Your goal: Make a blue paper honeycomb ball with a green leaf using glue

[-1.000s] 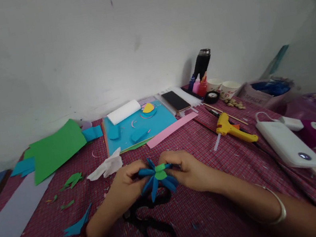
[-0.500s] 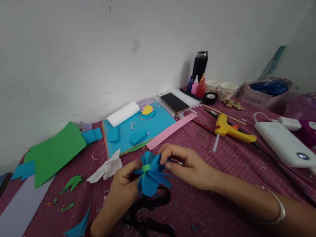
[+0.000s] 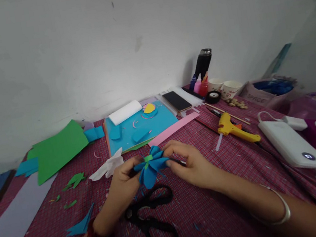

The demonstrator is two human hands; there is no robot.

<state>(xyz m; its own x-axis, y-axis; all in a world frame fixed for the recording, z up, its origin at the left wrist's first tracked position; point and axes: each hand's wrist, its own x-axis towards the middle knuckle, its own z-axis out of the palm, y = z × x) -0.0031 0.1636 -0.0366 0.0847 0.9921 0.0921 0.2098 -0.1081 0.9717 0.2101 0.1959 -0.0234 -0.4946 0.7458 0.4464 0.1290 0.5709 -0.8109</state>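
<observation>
A blue paper flower [image 3: 151, 173] with a small green centre is held between my two hands, above the table. My left hand [image 3: 126, 179] is closed on its left side, fingers curled behind the petals. With thumb and fingertips, my right hand [image 3: 188, 164] pinches a petal at the right edge. Just below the flower lie black-handled scissors [image 3: 161, 231], handles apart; the blades are hidden near my left wrist. A crumpled white tissue [image 3: 107, 167] rests beyond my left hand.
Blue sheets [image 3: 158, 122] with a white roll [image 3: 125, 112] lie at the back. Green paper [image 3: 60, 151] is on the left. To the right are a yellow glue gun [image 3: 235, 129], a white power bank [image 3: 294, 144], a phone [image 3: 177, 101] and a black flask [image 3: 204, 64].
The flower has tilted, so its green centre faces further upward. My right fingers have closed on the petal at its right edge. The whole view has shifted slightly.
</observation>
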